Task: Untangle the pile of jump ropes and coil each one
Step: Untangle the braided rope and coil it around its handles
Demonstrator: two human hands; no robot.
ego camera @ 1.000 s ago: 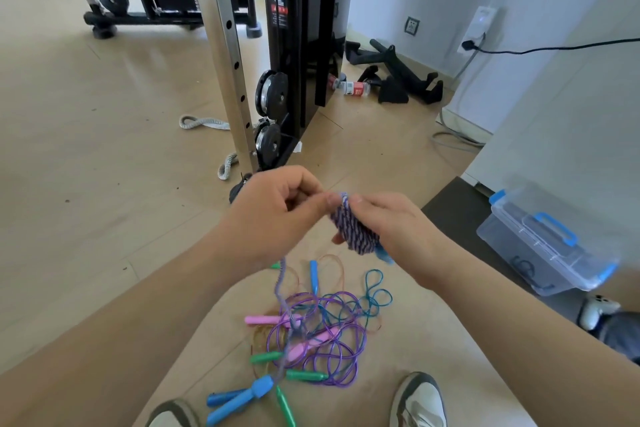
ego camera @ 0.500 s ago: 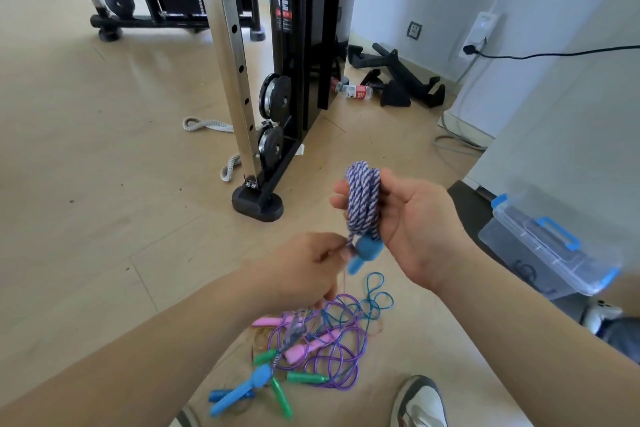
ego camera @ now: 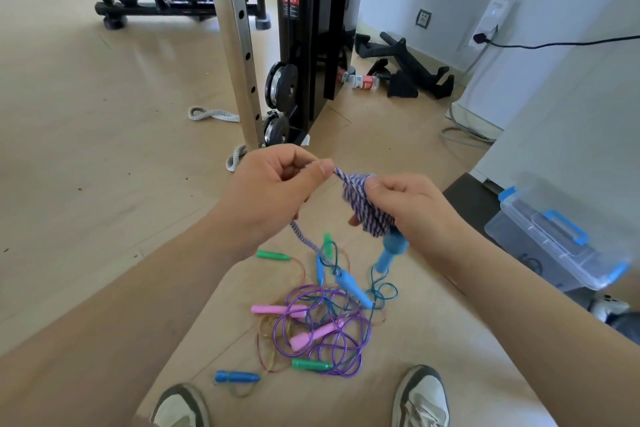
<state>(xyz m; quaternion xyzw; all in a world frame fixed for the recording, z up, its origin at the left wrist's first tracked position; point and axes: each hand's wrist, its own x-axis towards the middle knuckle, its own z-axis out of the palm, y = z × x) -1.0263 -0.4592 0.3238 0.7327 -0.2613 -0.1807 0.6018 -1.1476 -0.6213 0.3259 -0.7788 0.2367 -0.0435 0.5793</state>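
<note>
Bright daylight, soft shadows, floor glare, wide-angle bending at the edges.

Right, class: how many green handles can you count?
3. One lies left of the pile, one stands at its far edge beneath the hands, one lies at the near edge. Others may be hidden.

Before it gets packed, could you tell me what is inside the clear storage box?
The clear storage box is lidded; something dark shows faintly through its wall, too hazy to identify. The far end lies outside the frame.

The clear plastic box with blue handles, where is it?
In the head view, the clear box sits on the floor at the far right, just beyond the right hand.
</note>
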